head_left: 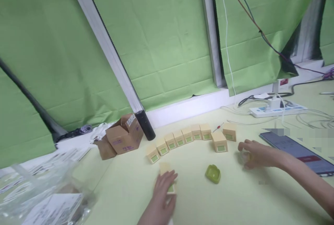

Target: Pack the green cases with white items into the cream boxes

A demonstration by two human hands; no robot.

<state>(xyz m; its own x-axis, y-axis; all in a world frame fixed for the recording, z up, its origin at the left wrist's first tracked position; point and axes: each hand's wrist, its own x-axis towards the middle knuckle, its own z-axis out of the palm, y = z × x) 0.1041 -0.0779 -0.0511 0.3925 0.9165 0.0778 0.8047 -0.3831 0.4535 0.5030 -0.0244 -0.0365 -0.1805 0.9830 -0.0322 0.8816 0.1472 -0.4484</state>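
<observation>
Resting palm-down on the pale green table (235, 204), the left hand (164, 186) lies with its fingers loosely spread over a small tan box (165, 168), covering its near half; only the far top edge and a strip of green label by the fingertips show, and whether the fingers actually grip the box cannot be told. The right hand (254, 153) reaches in from the right, its fingers curled around a small clear, shiny item (244, 157) against the tabletop; the thing is too blurred to name, but the hand is closed about it. Between the two hands sits a small olive-green lid-like piece (213, 173), squarish with rounded corners, touching neither hand. Beyond it an arc of matching boxes (180, 138) runs from left to right, each a matte cardboard-coloured cube with a green square label on its front, standing side by side; two more boxes (224, 137) stand slightly apart at the right end, just beyond the right hand. A brown shipping carton (124, 138) with open flaps sits at the far left beside a black cylinder (145, 124). Crumpled clear plastic bags (44, 197) with printed sheets fill the near left corner. To the right lie a dark phone (300, 152), a white power strip (276, 110) and loose cables, with creased green cloth (161, 37) hanging behind.
</observation>
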